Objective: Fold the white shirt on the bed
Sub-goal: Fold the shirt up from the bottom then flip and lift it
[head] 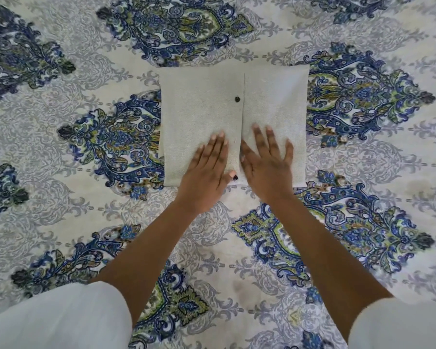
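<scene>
We press both palms flat, fingers spread and gripping nothing, on the near half of the white shirt (233, 122), the left hand (207, 172) and right hand (267, 162) either side of the button (237, 99) line. The shirt lies as a square at the middle of the bed (61, 185). Smoothing outward from the centre should set the creases; only the patterned cover surrounds it, with nothing in the way.

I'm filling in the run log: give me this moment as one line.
shirt: folded square on bed | left hand: flat on near left | right hand: flat on near right | dark button: visible
</scene>
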